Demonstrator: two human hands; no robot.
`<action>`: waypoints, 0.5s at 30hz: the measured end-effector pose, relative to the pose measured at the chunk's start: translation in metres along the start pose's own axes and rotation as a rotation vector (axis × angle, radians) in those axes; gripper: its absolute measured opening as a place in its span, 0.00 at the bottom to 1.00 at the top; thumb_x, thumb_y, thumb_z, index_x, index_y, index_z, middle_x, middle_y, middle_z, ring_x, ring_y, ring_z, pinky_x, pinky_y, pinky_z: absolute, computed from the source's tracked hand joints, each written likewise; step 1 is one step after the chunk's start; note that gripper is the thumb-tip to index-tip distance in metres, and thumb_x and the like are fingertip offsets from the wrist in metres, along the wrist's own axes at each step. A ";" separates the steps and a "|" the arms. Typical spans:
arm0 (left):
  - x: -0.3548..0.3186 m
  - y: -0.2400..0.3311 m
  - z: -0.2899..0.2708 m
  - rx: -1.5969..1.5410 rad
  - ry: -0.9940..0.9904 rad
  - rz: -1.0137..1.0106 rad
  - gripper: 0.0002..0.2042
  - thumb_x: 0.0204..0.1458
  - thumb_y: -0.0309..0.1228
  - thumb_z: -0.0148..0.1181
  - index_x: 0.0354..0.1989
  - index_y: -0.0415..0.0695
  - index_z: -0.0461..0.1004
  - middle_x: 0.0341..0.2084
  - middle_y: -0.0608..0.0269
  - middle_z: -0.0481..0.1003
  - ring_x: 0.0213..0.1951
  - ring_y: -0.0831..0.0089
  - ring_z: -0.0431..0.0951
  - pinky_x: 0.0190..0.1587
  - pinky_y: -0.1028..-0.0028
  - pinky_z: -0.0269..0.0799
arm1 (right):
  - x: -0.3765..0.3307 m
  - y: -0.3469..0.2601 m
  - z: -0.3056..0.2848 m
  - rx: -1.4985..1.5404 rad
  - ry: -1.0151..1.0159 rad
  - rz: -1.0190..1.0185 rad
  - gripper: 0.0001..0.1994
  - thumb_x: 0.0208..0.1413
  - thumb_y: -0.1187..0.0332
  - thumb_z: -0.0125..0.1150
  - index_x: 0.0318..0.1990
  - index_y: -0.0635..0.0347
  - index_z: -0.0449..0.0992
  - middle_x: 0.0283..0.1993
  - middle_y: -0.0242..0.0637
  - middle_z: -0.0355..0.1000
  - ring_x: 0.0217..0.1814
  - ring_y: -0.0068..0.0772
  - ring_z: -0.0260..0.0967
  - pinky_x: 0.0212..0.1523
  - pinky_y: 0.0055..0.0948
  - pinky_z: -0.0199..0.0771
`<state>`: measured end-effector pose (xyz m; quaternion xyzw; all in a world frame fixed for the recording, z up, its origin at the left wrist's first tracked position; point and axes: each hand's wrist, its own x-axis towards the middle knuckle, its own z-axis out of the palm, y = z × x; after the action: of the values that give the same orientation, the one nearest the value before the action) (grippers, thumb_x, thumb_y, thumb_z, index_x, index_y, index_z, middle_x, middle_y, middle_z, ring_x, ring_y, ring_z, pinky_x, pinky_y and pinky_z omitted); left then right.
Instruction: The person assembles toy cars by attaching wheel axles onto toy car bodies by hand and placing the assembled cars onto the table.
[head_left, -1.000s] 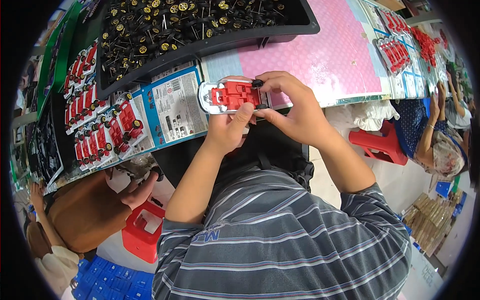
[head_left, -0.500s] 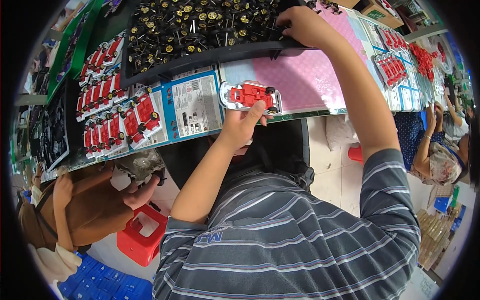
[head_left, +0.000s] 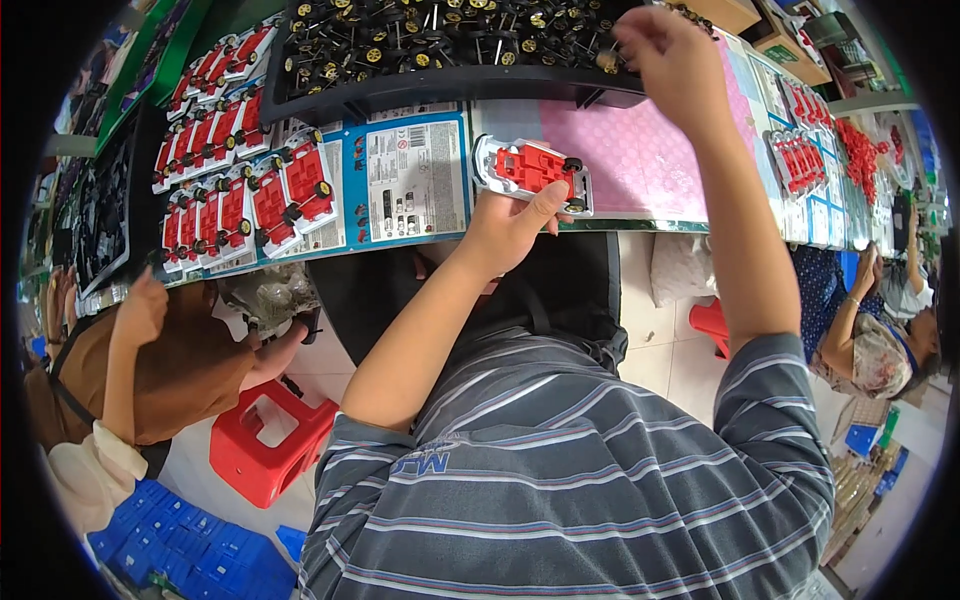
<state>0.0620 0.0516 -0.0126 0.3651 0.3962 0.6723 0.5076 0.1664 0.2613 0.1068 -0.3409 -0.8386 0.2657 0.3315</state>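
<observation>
Closest to me is my own grey striped shirt [head_left: 560, 480], with both forearms running up from it to the bench. My left hand [head_left: 510, 230] rests at the near edge of the table, fingers curled under and thumb pressed along the near side of a red plastic toy car body seated in a clear moulded blister shell [head_left: 532, 172]. That car lies upside down on the pink bubble-textured mat [head_left: 650, 150]; I can make out dark wheels at its right end, while the left end looks bare, so I judge one axle fitted and one still to go.

Further out, my right hand [head_left: 675, 60] is up over the long black plastic tray of small black wheel-and-axle sets with gold hubs [head_left: 430, 50]. Its fingertips are drawn together at the tray's right end, but I cannot tell whether they pinch a piece.

To the left, rows of finished red cars sealed on blue-edged printed backing cards [head_left: 250, 190] lie overlapping, which suggests plenty of units are already done. A red plastic stool [head_left: 265, 445] stands on the floor beside another person's arm [head_left: 150, 340].
</observation>
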 end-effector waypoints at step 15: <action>-0.008 0.002 -0.007 0.048 -0.171 -0.044 0.20 0.61 0.42 0.64 0.52 0.38 0.71 0.36 0.63 0.77 0.33 0.77 0.78 0.31 0.76 0.74 | -0.086 -0.054 0.040 0.132 -0.307 -0.145 0.09 0.54 0.72 0.70 0.40 0.66 0.80 0.36 0.36 0.76 0.35 0.28 0.74 0.40 0.27 0.75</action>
<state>0.0566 0.0425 -0.0144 0.4245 0.3755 0.6176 0.5454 0.1632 0.1545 0.0852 -0.2123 -0.8826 0.3444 0.2393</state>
